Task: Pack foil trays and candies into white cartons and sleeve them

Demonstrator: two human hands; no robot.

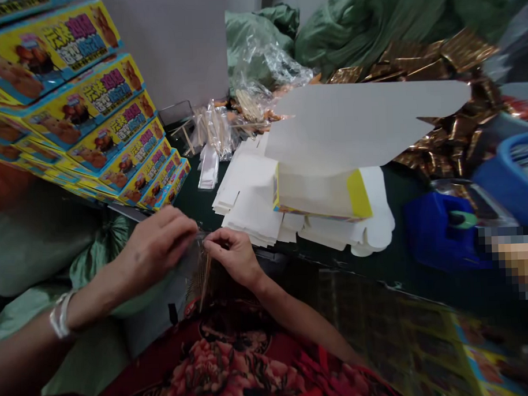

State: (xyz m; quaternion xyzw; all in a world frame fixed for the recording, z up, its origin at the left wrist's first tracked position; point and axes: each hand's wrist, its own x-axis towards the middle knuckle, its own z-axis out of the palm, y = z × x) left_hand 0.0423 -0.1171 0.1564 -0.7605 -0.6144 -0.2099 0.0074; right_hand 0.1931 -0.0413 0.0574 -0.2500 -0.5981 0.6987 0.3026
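- Nearest me is the front of my red floral garment (pixel 218 367), with my forearms reaching out above it.
- My left hand (pixel 157 248) comes in from the left, a white beaded bracelet (pixel 60 315) on its wrist; my right hand (pixel 234 258) comes in from the lower right.
- My left fingers (pixel 184 225) and right fingers (pixel 217 237) are closed narrow, both pinching the top of a thin clear plastic sleeve (pixel 200 238) between my hands.
- Pale thin wooden sticks (pixel 205 275) hang in a slim bundle just below that pinch, their long axis running almost straight down towards my body, tilted slightly to the left at the lower end. My right hand looks marginally nearer to them.
- Just to the right, on the dark green surface (pixel 194 192), lie stacked flat white card box blanks (pixel 251 207), with a part-folded white-and-yellow carton (pixel 320 190) and its broad grey flap on top.
- Further back are clear bags of sticks (pixel 216 130), with crumpled green sacks (pixel 262 36) behind them.
- To my left rises a stack of yellow-and-blue printed boxes (pixel 114 134).
- To the right lie gold foil wrappers (pixel 444 140), a bright blue plastic object (pixel 442 229) and a blue round container (pixel 510 178).
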